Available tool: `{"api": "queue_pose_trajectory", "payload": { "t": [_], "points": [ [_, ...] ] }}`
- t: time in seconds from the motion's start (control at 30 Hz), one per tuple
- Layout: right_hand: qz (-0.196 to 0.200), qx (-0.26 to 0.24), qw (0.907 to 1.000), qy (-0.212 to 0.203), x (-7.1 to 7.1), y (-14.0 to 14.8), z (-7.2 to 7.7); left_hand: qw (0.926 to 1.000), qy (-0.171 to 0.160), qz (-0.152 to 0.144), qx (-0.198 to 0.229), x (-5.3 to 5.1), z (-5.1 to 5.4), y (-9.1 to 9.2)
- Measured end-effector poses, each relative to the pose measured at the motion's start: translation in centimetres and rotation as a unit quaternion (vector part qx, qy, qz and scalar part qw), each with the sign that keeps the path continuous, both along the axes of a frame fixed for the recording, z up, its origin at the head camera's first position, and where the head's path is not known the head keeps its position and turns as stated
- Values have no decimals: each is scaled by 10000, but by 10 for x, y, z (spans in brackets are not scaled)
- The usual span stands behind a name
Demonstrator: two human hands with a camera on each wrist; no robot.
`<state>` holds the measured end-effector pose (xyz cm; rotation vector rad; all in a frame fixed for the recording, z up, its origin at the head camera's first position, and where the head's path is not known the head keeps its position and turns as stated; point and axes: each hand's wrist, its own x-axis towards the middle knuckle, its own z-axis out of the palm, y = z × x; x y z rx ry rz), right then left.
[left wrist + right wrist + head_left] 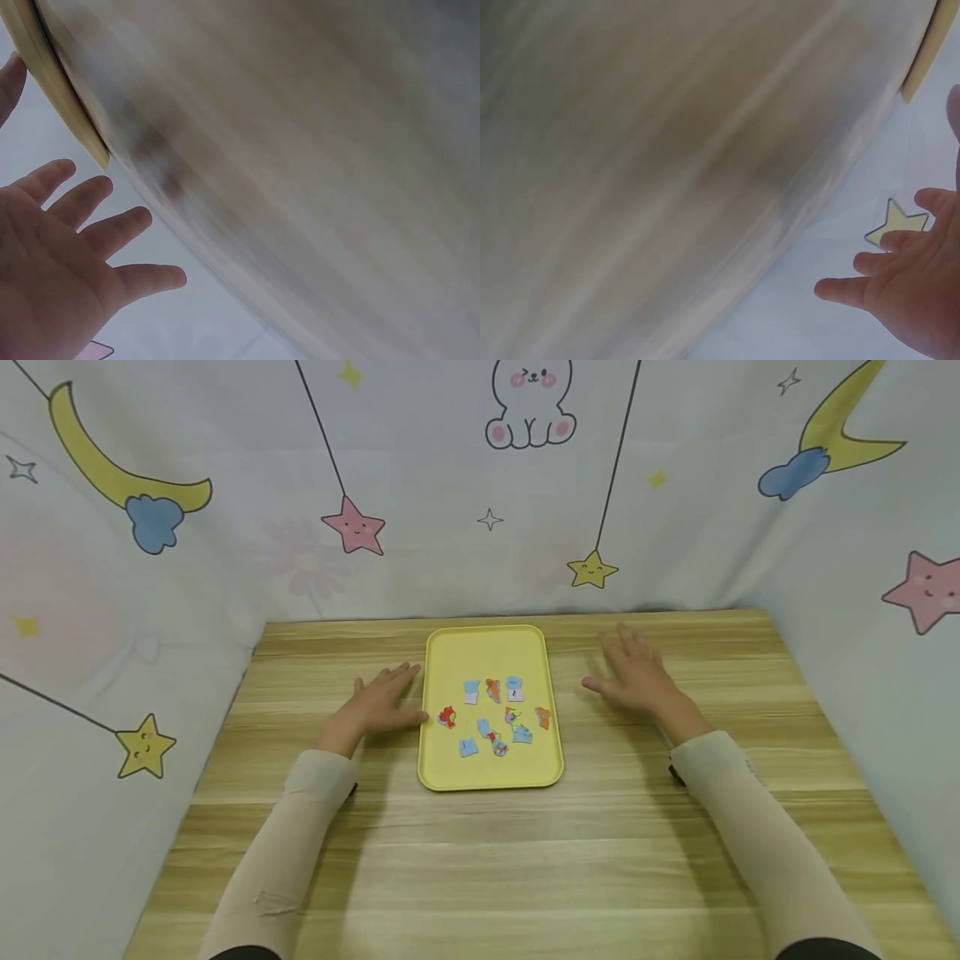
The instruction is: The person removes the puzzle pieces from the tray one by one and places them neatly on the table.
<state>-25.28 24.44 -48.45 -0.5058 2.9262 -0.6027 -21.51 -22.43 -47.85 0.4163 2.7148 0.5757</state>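
Note:
A yellow tray (491, 775) lies on the table with several small flat picture pieces on it, which look like jigsaw pieces. Among them are a red piece (447, 717), an orange piece (492, 691) and a light-blue piece (468, 747). Beside the tray's left rim is my left hand (378, 706), fingers spread, thumb tip at the rim; whether it touches, I cannot tell. The left wrist view shows this hand (52, 277) next to the tray edge (56, 82). My right hand (637, 681) is apart from the tray on the right, fingers spread and holding nothing, also in the right wrist view (922, 292).
The wood-grain table (525, 877) extends around the tray. A white cloth (435, 468) printed with stars, moons and a bear hangs behind the table and along both sides.

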Motion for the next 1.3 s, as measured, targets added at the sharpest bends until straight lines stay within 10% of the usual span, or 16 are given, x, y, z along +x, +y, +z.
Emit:
{"api": "queue_pose_trajectory", "payload": {
  "t": [1.0,1.3],
  "points": [
    [1575,150,9868,-340,34,-67,3,9990,-237,-354,127,2,-1,12],
    [1905,228,9812,-216,40,-74,1,9975,-676,-42,179,5,5,12]
  ]
}}
